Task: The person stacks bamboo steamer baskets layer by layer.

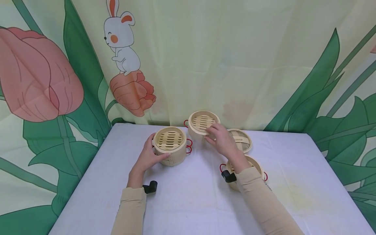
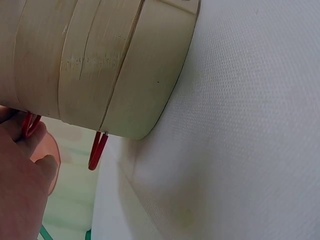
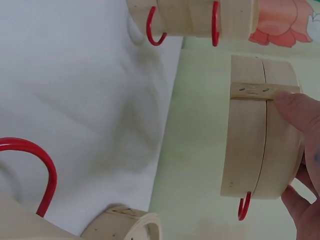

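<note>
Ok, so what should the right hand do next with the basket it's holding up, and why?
Probably the right hand should move its basket over the stack and lower it on. The basket is up off the table, the stack beside it has an uncovered top, and the left hand grips that stack.

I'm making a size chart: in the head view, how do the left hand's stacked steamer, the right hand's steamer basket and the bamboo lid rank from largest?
1. Stacked steamer, at the left hand
2. Steamer basket, partly covered by the right hand
3. Bamboo lid, plainly smallest
</note>
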A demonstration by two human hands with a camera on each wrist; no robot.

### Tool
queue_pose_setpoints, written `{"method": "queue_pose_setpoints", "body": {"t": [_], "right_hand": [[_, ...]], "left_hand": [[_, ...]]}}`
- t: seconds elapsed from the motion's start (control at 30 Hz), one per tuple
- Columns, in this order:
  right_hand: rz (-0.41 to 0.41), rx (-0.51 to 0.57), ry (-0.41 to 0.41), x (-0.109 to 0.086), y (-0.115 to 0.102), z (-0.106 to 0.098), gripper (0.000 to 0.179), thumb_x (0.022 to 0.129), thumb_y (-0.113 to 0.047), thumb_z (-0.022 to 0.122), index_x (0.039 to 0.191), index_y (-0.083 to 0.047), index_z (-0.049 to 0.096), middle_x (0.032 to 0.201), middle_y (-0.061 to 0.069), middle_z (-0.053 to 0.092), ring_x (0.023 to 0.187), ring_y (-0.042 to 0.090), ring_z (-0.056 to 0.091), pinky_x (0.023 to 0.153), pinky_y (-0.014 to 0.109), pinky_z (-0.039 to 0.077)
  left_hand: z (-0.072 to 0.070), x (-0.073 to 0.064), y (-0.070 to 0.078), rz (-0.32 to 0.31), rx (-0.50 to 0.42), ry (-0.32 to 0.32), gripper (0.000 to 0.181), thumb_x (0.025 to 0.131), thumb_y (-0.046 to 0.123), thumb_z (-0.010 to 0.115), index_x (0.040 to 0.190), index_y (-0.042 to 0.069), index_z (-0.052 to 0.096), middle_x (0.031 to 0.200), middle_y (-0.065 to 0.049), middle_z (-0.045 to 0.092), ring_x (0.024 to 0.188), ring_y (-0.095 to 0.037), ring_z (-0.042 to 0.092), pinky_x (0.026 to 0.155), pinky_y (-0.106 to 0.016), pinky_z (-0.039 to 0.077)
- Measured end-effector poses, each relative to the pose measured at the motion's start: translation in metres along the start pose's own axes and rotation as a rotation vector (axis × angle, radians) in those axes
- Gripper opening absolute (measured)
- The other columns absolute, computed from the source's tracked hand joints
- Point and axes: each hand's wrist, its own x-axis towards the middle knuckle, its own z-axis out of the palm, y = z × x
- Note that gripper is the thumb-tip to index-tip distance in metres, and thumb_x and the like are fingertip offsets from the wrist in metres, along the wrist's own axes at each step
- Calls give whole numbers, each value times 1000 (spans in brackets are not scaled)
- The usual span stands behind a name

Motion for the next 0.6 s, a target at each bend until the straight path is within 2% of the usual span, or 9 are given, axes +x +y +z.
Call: {"method": "queue_pose_setpoints", "body": {"t": [0.2, 0.43, 0.6], "right_hand": [[15, -8, 8, 5, -6, -7, 23, 83, -8, 83, 103, -1, 72, 102, 12, 64, 97, 32, 59, 86, 45, 50], [-38, 41, 79, 12, -15, -11, 25, 81, -5, 84, 103, -1, 72, 100, 12, 64, 95, 32, 58, 84, 44, 49], [-38, 54, 87, 18, -23, -12, 25, 82, -6, 84, 103, -1, 72, 101, 11, 64, 96, 31, 58, 85, 43, 49]], "left_hand": [[0, 0, 0, 5, -10, 2, 116, 73, 31, 92, 159, 9, 18, 157, -14, 27, 141, -31, 29, 112, -57, 30], [0, -1, 0, 6, -20, 1, 115, 73, 30, 92, 159, 9, 18, 157, -16, 27, 141, -33, 30, 112, -60, 29], [0, -1, 1, -5, -15, 3, 116, 72, 31, 92, 159, 10, 18, 157, -15, 27, 140, -34, 31, 112, -60, 29]]}}
